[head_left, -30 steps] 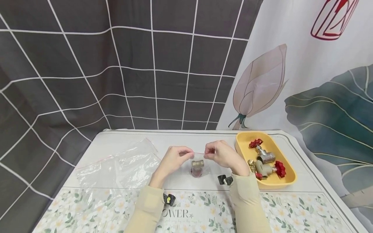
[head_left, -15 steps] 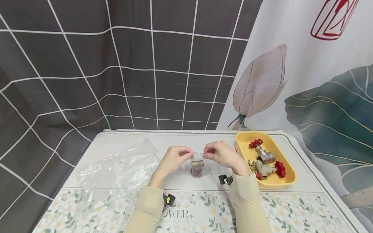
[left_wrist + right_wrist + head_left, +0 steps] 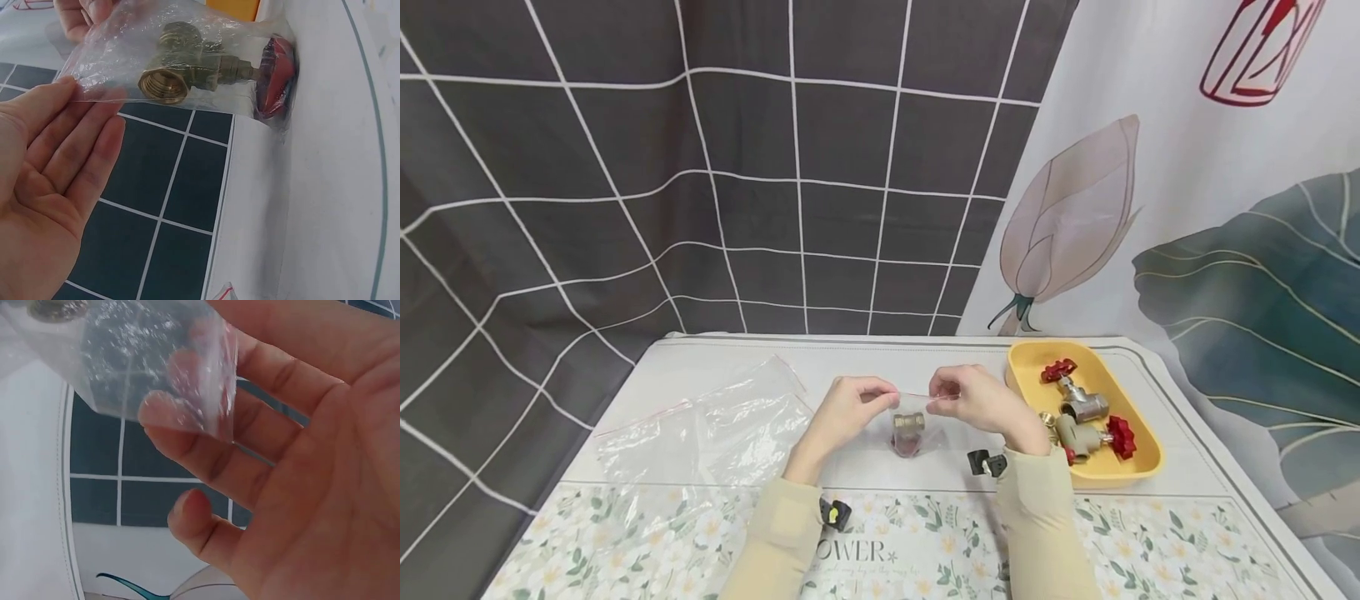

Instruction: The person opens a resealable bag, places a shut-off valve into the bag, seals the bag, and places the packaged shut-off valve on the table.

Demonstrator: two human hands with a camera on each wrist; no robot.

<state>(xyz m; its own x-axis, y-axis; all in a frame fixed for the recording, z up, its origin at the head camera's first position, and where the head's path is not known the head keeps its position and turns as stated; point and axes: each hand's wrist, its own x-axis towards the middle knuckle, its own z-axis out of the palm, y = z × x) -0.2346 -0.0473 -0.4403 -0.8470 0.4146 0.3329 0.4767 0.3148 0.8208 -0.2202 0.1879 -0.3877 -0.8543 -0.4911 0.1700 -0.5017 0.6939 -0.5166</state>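
A clear zip bag [image 3: 119, 53] hangs close over the white part of the table between the two hands. Inside it lies a brass valve [image 3: 209, 72] with a red handwheel [image 3: 276, 78] at the bag's bottom end. My left hand [image 3: 842, 408] pinches the left top corner of the bag between thumb and index finger, the other fingers extended in the left wrist view. At the right end of the red-lined seal, my right hand [image 3: 981, 402] pinches the top edge. Its other fingers [image 3: 187, 447] lie loosely bent beside and behind the film.
Flat clear zip bags [image 3: 748, 433] overlap on the table's left side. At the right, a yellow tray [image 3: 1112, 481] holds several valves and fittings, among them a silver valve [image 3: 1084, 405] and a beige valve [image 3: 1077, 435]. A dark grid-patterned curtain [image 3: 842, 208] stands behind the table.
My right hand shifts slightly to the right along the bag's top edge, so more of the seal line shows. The left hand and the bagged valve stay in place.
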